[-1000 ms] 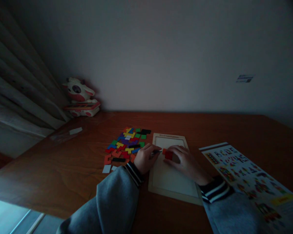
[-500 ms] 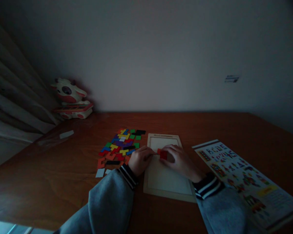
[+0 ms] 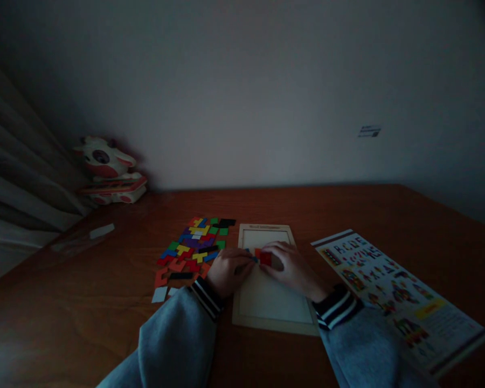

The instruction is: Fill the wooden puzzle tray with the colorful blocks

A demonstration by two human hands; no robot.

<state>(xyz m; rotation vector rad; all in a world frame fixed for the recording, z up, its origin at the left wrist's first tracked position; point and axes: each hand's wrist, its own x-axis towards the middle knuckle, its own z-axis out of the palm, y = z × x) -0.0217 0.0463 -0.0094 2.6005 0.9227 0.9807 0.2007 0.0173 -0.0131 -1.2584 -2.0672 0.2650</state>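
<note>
Over the wooden puzzle tray (image 3: 275, 325), my two hands meet near its middle. My right hand (image 3: 289, 268) pinches a red puzzle piece (image 3: 265, 258) between thumb and fingers. An orange piece (image 3: 257, 252) shows right beside the red one; I cannot tell whether they touch. My left hand (image 3: 231, 269) is closed, with a small blue puzzle piece (image 3: 255, 259) at its fingertips, close to the red piece. The fingers cover much of the blue piece, so its full shape is hidden. The visible floor of the tray is pale and bare.
Left of the tray lie many loose coloured puzzle pieces (image 3: 194, 242). A printed pattern sheet (image 3: 388, 291) rests on the right of the brown table (image 3: 84, 280). A cow-shaped toy (image 3: 111, 170) stands at the back left, near a curtain (image 3: 16, 178).
The view has shifted slightly, moving the scene a little left. Blue now shows at my left fingertips beside the red piece. Both hands stay close together over the tray.
</note>
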